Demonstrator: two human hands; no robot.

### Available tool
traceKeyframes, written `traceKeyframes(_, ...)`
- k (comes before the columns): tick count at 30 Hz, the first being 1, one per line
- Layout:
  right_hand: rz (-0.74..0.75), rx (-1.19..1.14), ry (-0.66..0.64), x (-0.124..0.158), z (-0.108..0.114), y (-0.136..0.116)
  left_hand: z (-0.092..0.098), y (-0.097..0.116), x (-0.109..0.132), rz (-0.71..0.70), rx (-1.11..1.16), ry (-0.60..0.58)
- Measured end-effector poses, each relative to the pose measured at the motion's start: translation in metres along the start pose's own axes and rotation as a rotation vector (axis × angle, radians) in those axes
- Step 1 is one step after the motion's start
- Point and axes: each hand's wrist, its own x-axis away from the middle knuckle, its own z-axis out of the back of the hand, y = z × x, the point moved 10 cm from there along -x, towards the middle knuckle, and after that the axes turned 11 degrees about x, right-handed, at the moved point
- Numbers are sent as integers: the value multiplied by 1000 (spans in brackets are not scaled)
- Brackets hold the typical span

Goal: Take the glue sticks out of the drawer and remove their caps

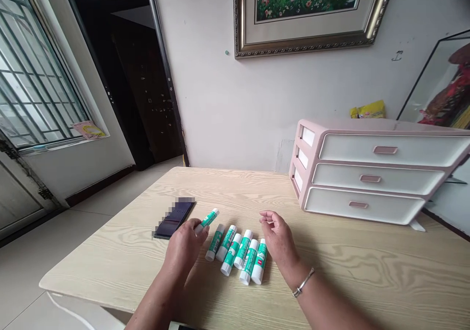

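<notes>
My left hand (pixel 189 242) is closed around a glue stick (pixel 210 217) with a green label and white ends, lifted and tilted up to the right. Just right of it, several more glue sticks (pixel 231 254) lie side by side in a loose, slanted row on the table. My right hand (pixel 277 234) hovers at the right end of that row, beside the rightmost glue stick (pixel 260 261). Its fingers are loosely bent and apart, with nothing seen in them. A metal bracelet (pixel 303 282) circles my right wrist.
A dark, partly pixelated phone-like slab (pixel 176 217) lies left of the glue sticks on the wooden table (pixel 110 261). At the back right stands a pink and white drawer unit (pixel 370 178), with a yellow packet (pixel 369 109) behind its top. The wall rises behind the table.
</notes>
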Motion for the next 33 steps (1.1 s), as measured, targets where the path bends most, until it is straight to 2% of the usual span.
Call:
traceKeyframes(2, 86, -19, 12, 1, 4, -13, 1, 12, -8, -19, 124, 17)
traceKeyframes(4, 188, -17, 24, 4, 8, -29, -5, 33, -14, -78, 273, -21)
traceKeyframes(8, 320, 11, -12, 9, 11, -52, -33, 79, -15, -180, 619, -240)
traceKeyframes(12, 365, 13, -86, 14, 6, -64, -64, 104, -3, -213, 862, -443)
traceKeyframes(15, 307, 26, -158, 16, -5, -61, -75, 109, 4, -241, 919, -467)
traceKeyframes(18, 261, 45, -189, 16, -11, -57, -75, 108, 8, -294, 875, -409)
traceKeyframes(21, 298, 35, -185, 19, -7, -63, -68, 112, 12, -383, 761, -358)
traceKeyframes(24, 255, -33, -154, 22, 7, -62, -56, 118, 15, -506, 508, -267)
traceKeyframes(26, 189, -113, -176, 23, 12, -59, -56, 120, 20, -583, 288, -233)
traceKeyframes(30, 140, -125, -263, 23, 9, -61, -74, 123, 37, -699, -18, -289)
traceKeyframes(33, 99, -33, -265, 21, 3, -55, -82, 129, 51, -753, -27, -339)
